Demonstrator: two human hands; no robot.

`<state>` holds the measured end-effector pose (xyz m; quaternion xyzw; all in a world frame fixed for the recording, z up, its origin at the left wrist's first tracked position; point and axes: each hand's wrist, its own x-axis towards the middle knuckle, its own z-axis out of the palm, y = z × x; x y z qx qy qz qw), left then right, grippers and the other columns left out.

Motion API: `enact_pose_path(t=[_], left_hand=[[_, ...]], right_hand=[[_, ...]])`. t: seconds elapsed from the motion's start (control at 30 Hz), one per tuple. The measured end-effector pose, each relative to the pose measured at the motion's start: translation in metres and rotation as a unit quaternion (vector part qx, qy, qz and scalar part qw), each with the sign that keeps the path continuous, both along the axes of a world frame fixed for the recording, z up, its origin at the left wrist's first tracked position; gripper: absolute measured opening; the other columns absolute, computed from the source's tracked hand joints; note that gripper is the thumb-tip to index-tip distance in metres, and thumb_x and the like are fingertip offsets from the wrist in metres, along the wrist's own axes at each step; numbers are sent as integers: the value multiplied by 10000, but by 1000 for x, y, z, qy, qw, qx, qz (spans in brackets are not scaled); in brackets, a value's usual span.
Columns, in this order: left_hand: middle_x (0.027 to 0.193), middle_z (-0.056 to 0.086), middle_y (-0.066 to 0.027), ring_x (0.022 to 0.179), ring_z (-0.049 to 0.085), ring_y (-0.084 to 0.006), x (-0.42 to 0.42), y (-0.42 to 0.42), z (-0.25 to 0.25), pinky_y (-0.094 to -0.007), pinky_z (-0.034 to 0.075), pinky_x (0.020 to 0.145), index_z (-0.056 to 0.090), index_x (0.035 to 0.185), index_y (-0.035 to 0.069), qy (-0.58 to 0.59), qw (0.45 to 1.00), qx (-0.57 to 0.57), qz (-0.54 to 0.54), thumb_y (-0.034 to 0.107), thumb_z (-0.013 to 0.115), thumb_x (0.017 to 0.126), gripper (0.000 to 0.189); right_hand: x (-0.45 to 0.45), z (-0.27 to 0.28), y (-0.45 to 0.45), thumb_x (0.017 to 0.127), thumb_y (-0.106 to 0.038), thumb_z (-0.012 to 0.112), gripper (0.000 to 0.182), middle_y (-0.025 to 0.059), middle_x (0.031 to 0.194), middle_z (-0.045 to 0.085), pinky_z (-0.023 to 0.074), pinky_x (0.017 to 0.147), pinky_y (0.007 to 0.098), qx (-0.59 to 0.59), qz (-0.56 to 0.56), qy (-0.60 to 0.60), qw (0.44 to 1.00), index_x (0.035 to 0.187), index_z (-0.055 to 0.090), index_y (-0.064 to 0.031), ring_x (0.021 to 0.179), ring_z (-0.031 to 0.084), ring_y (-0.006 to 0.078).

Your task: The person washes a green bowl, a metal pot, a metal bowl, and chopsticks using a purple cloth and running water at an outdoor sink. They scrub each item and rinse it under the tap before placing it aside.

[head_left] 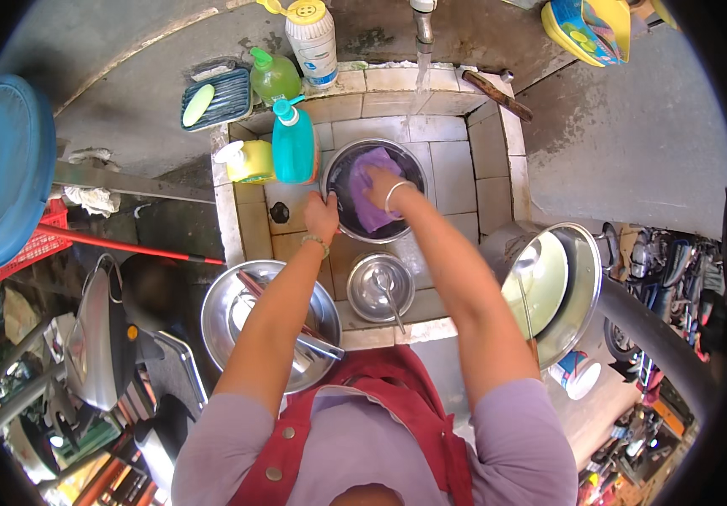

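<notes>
A round metal pan (415, 166), dark inside, stands in the tiled sink (452, 171). My left hand (322, 215) grips its rim at the lower left. Inside the pan my right hand (381, 188) presses a purple cloth (373, 218) against the bottom. Water runs from the tap (424, 31) at the back onto the sink's tiles. Nearer to me a small metal bowl (363, 288) with a spoon (392, 303) in it stands in the sink. Under my left forearm, a wide metal basin (224, 297) holds chopsticks and a metal utensil.
Teal (292, 148), yellow (252, 161) and green (274, 76) pump bottles stand at the sink's left and back left, near a soap dish (230, 95). A large metal pot (581, 253) with a ladle stands at the right. A knife-like wooden handle (496, 95) lies on the back right rim.
</notes>
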<state>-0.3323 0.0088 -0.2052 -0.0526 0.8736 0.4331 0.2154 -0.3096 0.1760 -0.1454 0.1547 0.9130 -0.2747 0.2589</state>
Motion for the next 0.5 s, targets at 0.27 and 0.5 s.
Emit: enact_pose_path(t=[0.27, 0.5], left_hand=[[838, 609, -243, 639, 634, -373, -6, 14, 11, -404, 521, 388, 469, 983, -42, -46, 996, 74, 24, 277, 520, 891, 336], [763, 556, -125, 571, 594, -239, -8, 50, 9, -381, 542, 427, 463, 1007, 6, -214, 899, 350, 154, 371, 400, 934, 377]], right_hand=[[38, -25, -2, 807, -107, 537, 374, 99, 1414, 334, 373, 990, 505, 59, 88, -43, 993, 1158, 602, -218, 1249, 352, 402], [-7, -28, -3, 890, -484, 394, 551, 239, 1418, 298, 286, 1039, 478, -27, 19, -18, 999, 1151, 597, -43, 1273, 346, 402]])
